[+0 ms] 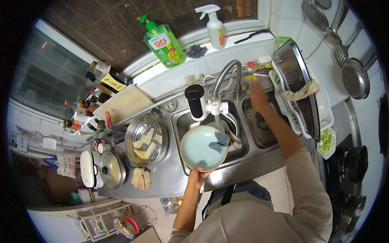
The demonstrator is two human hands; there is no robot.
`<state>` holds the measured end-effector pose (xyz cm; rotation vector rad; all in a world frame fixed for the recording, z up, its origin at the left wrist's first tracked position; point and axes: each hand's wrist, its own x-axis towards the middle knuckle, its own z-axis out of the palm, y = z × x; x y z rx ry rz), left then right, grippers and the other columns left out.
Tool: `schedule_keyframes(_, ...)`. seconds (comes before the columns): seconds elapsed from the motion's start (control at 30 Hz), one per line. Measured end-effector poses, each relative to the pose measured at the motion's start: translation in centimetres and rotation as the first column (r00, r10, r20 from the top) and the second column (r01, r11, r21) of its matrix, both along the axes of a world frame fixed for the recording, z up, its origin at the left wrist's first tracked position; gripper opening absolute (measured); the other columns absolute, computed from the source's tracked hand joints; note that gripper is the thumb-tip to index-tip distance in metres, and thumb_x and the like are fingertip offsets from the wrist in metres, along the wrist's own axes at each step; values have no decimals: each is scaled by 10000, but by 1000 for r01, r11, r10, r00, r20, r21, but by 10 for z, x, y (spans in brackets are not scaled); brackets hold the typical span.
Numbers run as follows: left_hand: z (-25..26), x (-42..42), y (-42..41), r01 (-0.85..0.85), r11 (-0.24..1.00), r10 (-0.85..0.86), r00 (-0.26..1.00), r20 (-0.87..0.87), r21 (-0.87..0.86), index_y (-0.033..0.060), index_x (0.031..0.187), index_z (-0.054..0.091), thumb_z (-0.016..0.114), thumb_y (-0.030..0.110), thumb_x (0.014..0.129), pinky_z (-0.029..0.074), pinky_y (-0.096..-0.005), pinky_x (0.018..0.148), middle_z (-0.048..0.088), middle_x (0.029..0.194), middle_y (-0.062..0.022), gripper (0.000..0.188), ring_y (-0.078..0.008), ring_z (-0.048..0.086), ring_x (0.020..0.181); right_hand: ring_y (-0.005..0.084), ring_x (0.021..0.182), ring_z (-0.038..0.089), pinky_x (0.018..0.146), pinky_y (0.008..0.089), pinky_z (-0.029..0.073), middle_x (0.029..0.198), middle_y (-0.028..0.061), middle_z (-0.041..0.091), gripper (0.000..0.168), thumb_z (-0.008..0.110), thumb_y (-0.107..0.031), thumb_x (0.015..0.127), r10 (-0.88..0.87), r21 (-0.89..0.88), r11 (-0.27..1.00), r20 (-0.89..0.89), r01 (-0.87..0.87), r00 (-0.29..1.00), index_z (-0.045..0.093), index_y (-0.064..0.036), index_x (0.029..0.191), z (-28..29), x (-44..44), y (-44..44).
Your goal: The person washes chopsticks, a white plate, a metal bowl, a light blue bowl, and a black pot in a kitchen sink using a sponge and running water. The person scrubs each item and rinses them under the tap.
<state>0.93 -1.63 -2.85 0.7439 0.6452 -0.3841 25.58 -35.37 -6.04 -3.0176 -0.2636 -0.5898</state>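
Observation:
My left hand (199,176) grips the near rim of a pale green dish (197,148) with a brown edge, held over the left sink basin (243,152). A folded grey-blue scrubbing pad or cloth (223,138) rests on the dish's right side. Above it, water runs from the white filter fitting (216,107) on the curved metal faucet (226,64). My right hand (258,95) reaches over the back of the right basin (263,136), beside the faucet's base. Its fingertips are close to a small yellow piece (251,78); whether they hold anything is unclear. Bowls and chopsticks (233,140) lie partly hidden below the dish.
Left of the sink stands a steamer pot (146,142) with pale strips inside, near a folded tan cloth (141,178) and a lidded pan (112,169). A dish rack (284,94) holds a dark tray (299,76) at right. Green detergent (165,45) stands on the sill.

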Motion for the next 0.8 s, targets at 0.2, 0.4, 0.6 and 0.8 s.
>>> schedule_keyframes(0.2, 20, 0, -4, -44, 984, 51, 998, -40, 171, -144, 1117, 326, 431, -39, 638, 543, -408, 758, 489, 1031, -248, 501, -367, 585, 845, 330, 1066, 439, 935, 384, 348, 1127, 193, 488, 322, 581, -90, 720, -117, -68, 993, -495, 96, 861, 546, 38, 1014, -7, 38, -8)
schedule_keyframes(0.4, 13, 4, -3, -76, 989, 73, 997, 32, 125, -146, 1130, 319, 415, -51, 666, 533, -455, 763, 450, 1087, -251, 484, -392, 547, 922, 311, 999, 484, 877, 381, 382, 1024, 178, 541, 304, 626, -96, 679, -113, 46, 988, -444, 149, 889, 576, 25, 953, 10, 29, 4)
schedule_keyframes(0.6, 11, 13, 0, -47, 996, 48, 999, -8, 82, -113, 1153, 317, 410, -62, 674, 543, -450, 743, 438, 1109, -239, 490, -382, 543, 928, 316, 871, 548, 781, 392, 437, 871, 183, 581, 176, 578, -42, 704, -7, 176, 983, -242, 51, 970, 616, -4, 872, -3, 23, -16)
schedule_keyframes(0.8, 6, 12, 8, -13, 997, 12, 1000, 15, 71, -115, 1151, 308, 409, -55, 697, 548, -445, 734, 428, 1115, -243, 470, -394, 525, 960, 329, 882, 555, 770, 418, 452, 934, 192, 574, 267, 514, 32, 730, -49, 334, 930, -296, 152, 954, 596, -32, 976, -15, 29, -22)
